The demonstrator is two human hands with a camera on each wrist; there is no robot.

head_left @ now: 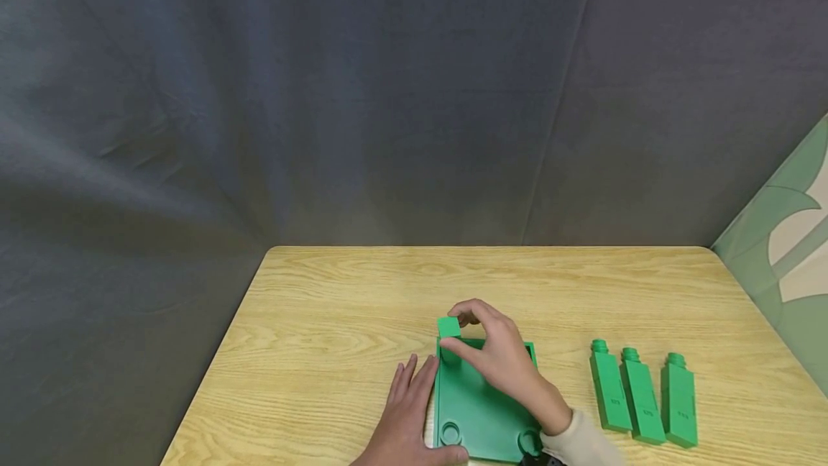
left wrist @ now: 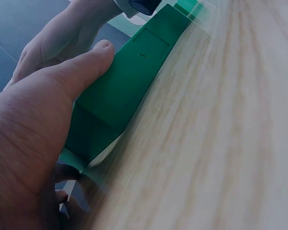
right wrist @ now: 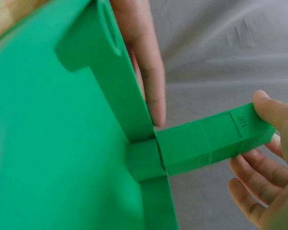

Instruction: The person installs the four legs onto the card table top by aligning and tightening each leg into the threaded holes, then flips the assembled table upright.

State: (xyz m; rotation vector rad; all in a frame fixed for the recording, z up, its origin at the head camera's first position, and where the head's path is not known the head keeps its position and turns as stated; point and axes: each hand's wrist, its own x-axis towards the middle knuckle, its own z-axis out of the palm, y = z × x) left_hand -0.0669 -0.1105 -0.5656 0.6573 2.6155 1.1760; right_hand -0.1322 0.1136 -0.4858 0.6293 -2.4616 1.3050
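While the left hand (head_left: 407, 408) lay flat on the wooden surface (head_left: 336, 336), its straight fingers (head_left: 414, 372) pressed against the left edge of a green base plate (head_left: 475, 408), the right hand (head_left: 498, 351) pinched a green block (head_left: 448, 327) between curled fingers (right wrist: 273, 110) and thumb. The block stood upright in the plate's far left corner socket. Three more green blocks (head_left: 643, 398) lay side by side to the right, well apart from the plate.

Setting: staged recording booth or lab bench, not a home. Evidence: light wood-grain table (head_left: 362, 308); grey fabric backdrop (head_left: 323, 92) hung close behind the table and along its left side; pale green printed panel (head_left: 785, 236) at the table's right corner; identical green plastic pegs (head_left: 643, 398) in a row on the table's right part.
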